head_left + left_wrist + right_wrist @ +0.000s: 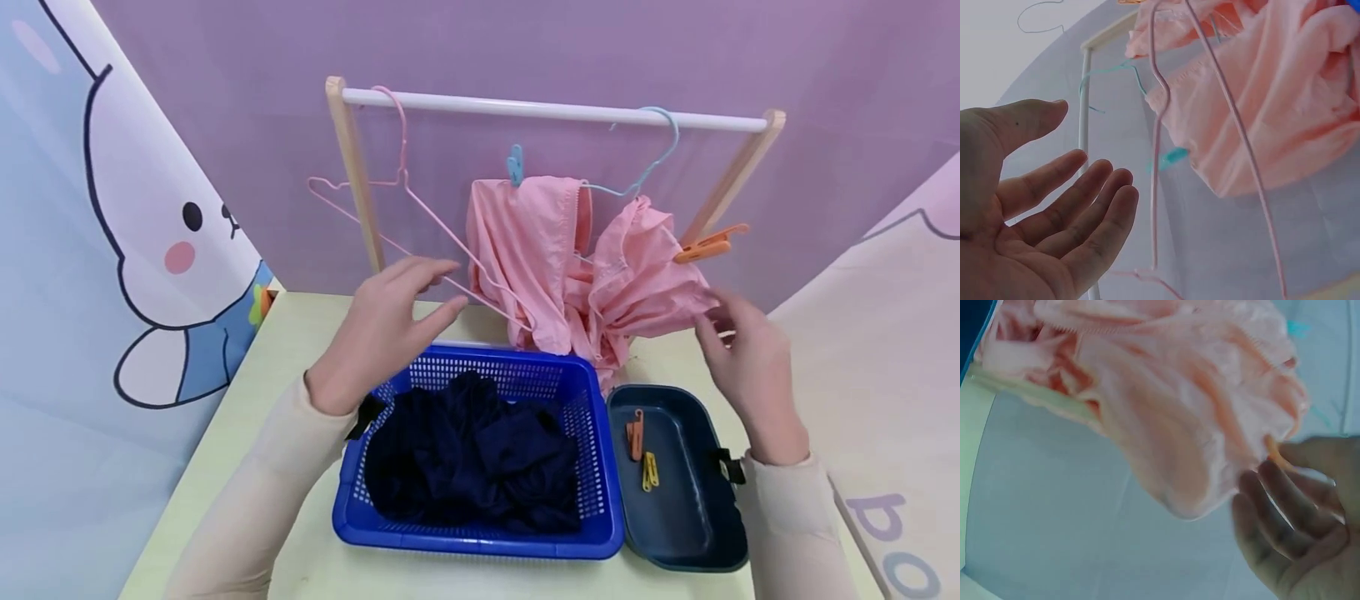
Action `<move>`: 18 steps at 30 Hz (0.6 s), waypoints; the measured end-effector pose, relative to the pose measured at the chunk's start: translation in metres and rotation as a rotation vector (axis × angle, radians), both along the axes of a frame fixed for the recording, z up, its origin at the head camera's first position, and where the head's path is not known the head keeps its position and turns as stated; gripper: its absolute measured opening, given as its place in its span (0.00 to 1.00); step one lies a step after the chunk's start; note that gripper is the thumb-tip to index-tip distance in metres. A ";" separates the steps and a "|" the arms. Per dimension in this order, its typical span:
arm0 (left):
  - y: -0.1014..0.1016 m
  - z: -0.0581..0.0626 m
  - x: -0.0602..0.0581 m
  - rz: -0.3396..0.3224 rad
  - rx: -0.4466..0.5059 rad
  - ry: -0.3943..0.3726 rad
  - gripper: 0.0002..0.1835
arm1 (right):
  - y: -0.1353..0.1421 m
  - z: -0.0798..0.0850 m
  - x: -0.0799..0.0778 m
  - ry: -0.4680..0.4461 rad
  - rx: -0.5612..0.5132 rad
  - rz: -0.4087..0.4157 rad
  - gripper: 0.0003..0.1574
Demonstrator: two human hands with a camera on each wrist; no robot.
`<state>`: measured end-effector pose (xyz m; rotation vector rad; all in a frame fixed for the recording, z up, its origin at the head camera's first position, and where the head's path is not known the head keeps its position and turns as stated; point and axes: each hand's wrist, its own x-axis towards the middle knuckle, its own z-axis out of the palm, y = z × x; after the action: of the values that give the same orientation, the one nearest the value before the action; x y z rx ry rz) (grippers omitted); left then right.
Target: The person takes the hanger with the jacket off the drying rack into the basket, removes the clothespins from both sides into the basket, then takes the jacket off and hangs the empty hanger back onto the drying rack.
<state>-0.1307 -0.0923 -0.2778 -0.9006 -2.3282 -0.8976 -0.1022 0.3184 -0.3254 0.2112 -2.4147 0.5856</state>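
A pink garment [536, 242] hangs behind the blue basket [480, 543]. Near the basket's far-left corner, the left hand [386, 329] has a relaxed, empty grip; beyond its right side, the right hand [752, 367] bends its fingers at the garment's edge, hold unclear.

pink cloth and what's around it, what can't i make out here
Head view: most of the floor of the blue basket, covered by dark cloth.
Left wrist view: parts of the pink hanger, cut off by frame edges.
Right wrist view: whether the right hand grips the pink cloth; too blurred.
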 end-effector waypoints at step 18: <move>0.035 0.017 -0.021 -0.046 -0.023 -0.002 0.21 | 0.010 0.002 -0.043 -0.001 0.007 -0.103 0.16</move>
<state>-0.1521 -0.0572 -0.2610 -0.9668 -2.3326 -0.8933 -0.1448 0.3280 -0.3233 0.0883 -2.4125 0.5310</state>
